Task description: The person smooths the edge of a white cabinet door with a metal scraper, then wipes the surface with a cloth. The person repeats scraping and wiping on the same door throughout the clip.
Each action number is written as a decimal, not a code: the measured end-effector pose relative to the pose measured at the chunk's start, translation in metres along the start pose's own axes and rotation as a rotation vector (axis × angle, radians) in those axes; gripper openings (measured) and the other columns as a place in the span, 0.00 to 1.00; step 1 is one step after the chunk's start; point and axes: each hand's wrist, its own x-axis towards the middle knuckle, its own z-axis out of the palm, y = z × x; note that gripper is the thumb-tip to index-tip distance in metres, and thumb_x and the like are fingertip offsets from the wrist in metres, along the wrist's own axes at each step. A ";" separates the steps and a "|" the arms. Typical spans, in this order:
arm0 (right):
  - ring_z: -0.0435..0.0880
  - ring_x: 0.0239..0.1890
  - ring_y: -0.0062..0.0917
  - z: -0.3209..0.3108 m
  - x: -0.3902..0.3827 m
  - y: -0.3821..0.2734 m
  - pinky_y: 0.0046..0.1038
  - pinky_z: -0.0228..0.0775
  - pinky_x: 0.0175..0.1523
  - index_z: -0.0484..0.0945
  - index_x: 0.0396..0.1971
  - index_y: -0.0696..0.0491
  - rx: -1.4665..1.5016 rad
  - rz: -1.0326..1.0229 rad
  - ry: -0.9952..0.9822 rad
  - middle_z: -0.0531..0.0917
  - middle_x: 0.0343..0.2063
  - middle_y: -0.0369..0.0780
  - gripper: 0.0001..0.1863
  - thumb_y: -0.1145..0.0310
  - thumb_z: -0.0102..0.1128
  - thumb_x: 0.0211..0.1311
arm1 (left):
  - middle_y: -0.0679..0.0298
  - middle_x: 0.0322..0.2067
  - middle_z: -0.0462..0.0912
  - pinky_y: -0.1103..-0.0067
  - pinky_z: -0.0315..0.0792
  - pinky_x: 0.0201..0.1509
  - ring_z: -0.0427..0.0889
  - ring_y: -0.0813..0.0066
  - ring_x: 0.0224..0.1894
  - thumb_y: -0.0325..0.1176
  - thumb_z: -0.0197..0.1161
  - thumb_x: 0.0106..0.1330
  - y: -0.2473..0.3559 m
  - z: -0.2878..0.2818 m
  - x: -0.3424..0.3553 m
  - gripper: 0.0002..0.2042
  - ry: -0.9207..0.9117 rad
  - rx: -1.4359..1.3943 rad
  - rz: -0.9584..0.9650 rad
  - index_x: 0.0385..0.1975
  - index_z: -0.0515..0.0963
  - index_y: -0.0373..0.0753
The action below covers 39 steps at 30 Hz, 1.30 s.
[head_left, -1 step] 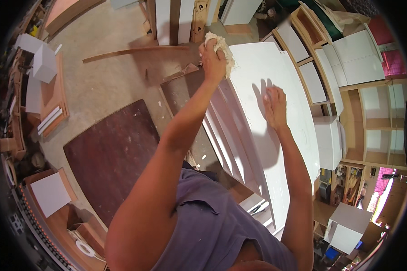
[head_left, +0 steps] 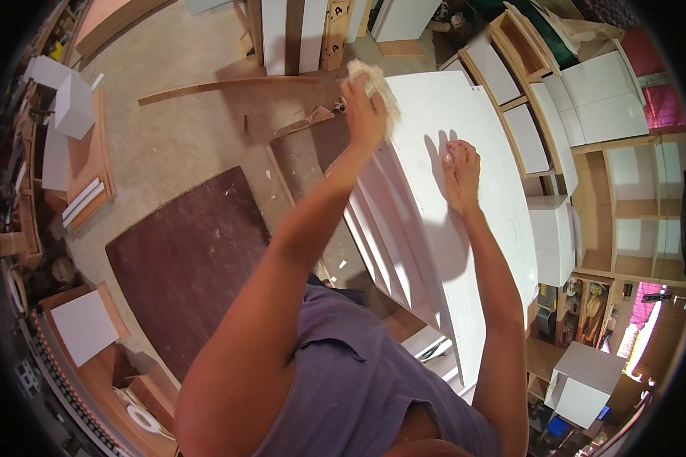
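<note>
A crumpled cream rag [head_left: 389,99] is gripped in my left hand [head_left: 364,114], at the far left corner of a white cabinet [head_left: 423,114]. The rag lies partly over the panel's edge and partly beyond it. My right hand [head_left: 463,177] is over the middle of the same white panel, its fingers loosely bent and nothing visible in them. Its shadow falls on the panel to the left; whether the fingertips touch the surface, I cannot tell. White shelves or dividers [head_left: 392,228] show along the cabinet's left side.
A dark reddish-brown board [head_left: 194,266] lies on the concrete floor [head_left: 183,129] to the left. A long thin wooden strip [head_left: 229,89] lies farther off. Wood-framed cabinets [head_left: 522,114] and a white box [head_left: 587,385] stand on the right.
My left hand and the rag have shifted slightly to the right, at the panel's corner. The fingers of my right hand are a little more bent, with the hand in nearly the same place.
</note>
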 end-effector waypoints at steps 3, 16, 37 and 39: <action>0.65 0.60 0.48 0.016 0.003 0.000 0.48 0.55 0.66 0.70 0.56 0.58 -0.099 0.043 0.010 0.68 0.57 0.50 0.25 0.52 0.45 0.73 | 0.28 0.70 0.38 0.52 0.44 0.75 0.42 0.25 0.72 0.28 0.52 0.67 0.034 0.016 -0.108 0.32 -0.103 0.144 0.161 0.70 0.53 0.29; 0.63 0.62 0.51 0.015 0.004 -0.006 0.49 0.53 0.67 0.66 0.61 0.60 -0.124 0.013 -0.055 0.65 0.60 0.53 0.31 0.48 0.37 0.75 | 0.27 0.70 0.35 0.49 0.36 0.75 0.35 0.26 0.73 0.24 0.53 0.63 0.032 0.020 -0.113 0.35 -0.132 0.114 0.177 0.70 0.48 0.22; 0.65 0.62 0.47 0.016 -0.001 0.006 0.47 0.52 0.67 0.70 0.58 0.57 -0.030 0.044 -0.009 0.67 0.58 0.51 0.29 0.48 0.34 0.76 | 0.31 0.72 0.31 0.54 0.41 0.76 0.32 0.32 0.75 0.32 0.47 0.71 0.006 0.019 -0.054 0.32 -0.135 -0.044 0.158 0.71 0.45 0.23; 0.65 0.62 0.46 0.017 0.005 0.006 0.46 0.52 0.67 0.71 0.58 0.57 -0.018 0.041 -0.006 0.68 0.58 0.50 0.29 0.49 0.33 0.76 | 0.26 0.70 0.29 0.47 0.44 0.74 0.30 0.23 0.72 0.36 0.55 0.68 0.042 0.040 -0.176 0.37 -0.284 -0.032 -0.058 0.71 0.47 0.25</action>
